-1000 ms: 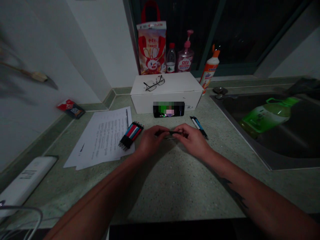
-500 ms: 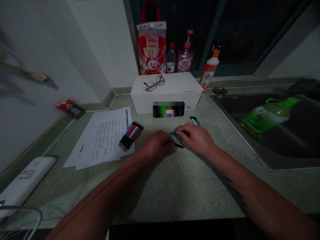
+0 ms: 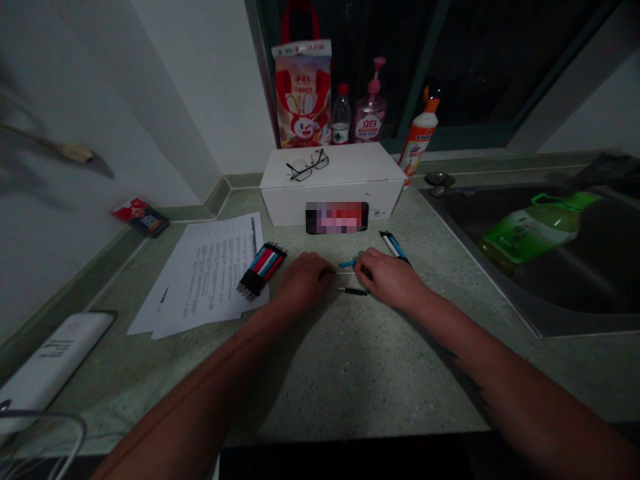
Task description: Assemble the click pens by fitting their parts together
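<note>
My left hand (image 3: 307, 279) is closed in a pinch, with its fingertips at the left end of a thin pale pen refill (image 3: 345, 273). Opposite it, my right hand (image 3: 393, 277) is curled, and a short blue pen barrel (image 3: 346, 265) sticks out from its fingertips. The refill's right end reaches toward this hand; the contact there is hidden. On the counter just below lies a black pen part (image 3: 354, 291) with a pointed tip. Behind my right hand rest pens (image 3: 394, 247), blue, white and black, partly covered by the hand.
Several pens (image 3: 263, 269) lie in a row on printed sheets (image 3: 205, 280) at left. A phone (image 3: 337, 218) leans against a white box (image 3: 333, 167) bearing eyeglasses (image 3: 307, 165). The sink (image 3: 520, 320) at right holds a green bottle (image 3: 540, 230). A white power strip (image 3: 55, 367) sits front left.
My left hand has moved slightly left and away from the black pen part, which now lies uncovered on the counter. My right hand has shifted slightly, and more of the pens behind it shows.
</note>
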{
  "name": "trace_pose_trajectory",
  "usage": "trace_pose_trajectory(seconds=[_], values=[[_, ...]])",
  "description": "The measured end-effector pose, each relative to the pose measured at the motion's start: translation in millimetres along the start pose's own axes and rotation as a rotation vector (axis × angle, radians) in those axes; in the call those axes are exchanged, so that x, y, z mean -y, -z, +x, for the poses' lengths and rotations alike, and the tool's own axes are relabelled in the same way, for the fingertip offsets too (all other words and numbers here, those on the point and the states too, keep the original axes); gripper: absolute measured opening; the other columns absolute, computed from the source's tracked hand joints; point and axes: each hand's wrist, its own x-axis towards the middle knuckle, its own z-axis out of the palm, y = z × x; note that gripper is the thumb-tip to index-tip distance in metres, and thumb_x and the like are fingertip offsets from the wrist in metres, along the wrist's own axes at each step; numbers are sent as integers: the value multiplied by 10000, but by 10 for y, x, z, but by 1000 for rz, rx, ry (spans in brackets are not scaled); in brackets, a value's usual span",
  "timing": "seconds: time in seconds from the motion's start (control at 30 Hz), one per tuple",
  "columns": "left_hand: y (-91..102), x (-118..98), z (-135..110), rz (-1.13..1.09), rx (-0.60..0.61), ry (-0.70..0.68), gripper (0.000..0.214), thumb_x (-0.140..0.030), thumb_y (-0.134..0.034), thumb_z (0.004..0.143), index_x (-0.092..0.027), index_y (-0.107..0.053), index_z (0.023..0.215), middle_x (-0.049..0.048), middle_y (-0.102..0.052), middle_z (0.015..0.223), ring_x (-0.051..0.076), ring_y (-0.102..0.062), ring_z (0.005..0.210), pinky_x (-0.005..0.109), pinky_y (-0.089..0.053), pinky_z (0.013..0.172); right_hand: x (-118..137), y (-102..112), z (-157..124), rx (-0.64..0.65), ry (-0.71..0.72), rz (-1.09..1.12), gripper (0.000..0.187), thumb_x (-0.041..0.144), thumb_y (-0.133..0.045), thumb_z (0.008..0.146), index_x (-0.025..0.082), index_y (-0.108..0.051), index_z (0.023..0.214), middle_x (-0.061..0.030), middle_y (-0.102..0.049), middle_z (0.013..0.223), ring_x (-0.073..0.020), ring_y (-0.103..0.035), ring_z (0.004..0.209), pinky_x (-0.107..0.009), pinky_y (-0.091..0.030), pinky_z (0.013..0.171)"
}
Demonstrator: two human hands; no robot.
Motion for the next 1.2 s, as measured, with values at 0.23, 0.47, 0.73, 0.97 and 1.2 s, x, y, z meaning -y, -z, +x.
trace_pose_trajectory(seconds=[0.23,0.47,0.73,0.97,1.2], values=[[22,-45,4,105,40,44,181,-228,-564,959,-188,-739,935,83,-704,972,245,-616,968,378,-483,869,-7,50,8,53,-33,-55,184,224,-507,979,174,-684,967,-76,-675,995,-193,-648,828,-295,-382,666],[-6,-63,7,109,27,60,171,-227,-577,958,-186,-739,922,77,-702,956,232,-625,936,358,-483,836,28,29,13,44,-5,-41,203,235,-497,1001,169,-684,961,-79,-681,991,-177,-639,803,-291,-382,665],[-19,-165,-2,128,56,50,172,-219,-576,959,-175,-740,937,81,-702,968,244,-625,966,367,-489,856,93,-60,19,13,45,6,175,238,-529,998,178,-685,948,-72,-676,969,-184,-638,793,-295,-401,655],[-81,-116,26,185,-4,-149,308,-186,-545,983,-242,-694,1247,65,-706,1137,248,-583,1062,408,-472,957,-60,-25,62,-205,126,81,294,196,-497,1020,204,-683,1248,-100,-695,1211,-254,-620,1114,-382,-477,935],[-62,-126,43,324,50,-205,269,-184,-579,964,-235,-736,1177,74,-717,1090,266,-584,1026,404,-469,890,-80,-88,88,-100,146,-55,246,204,-570,996,198,-762,1150,-97,-734,1162,-281,-627,1079,-416,-488,927]])
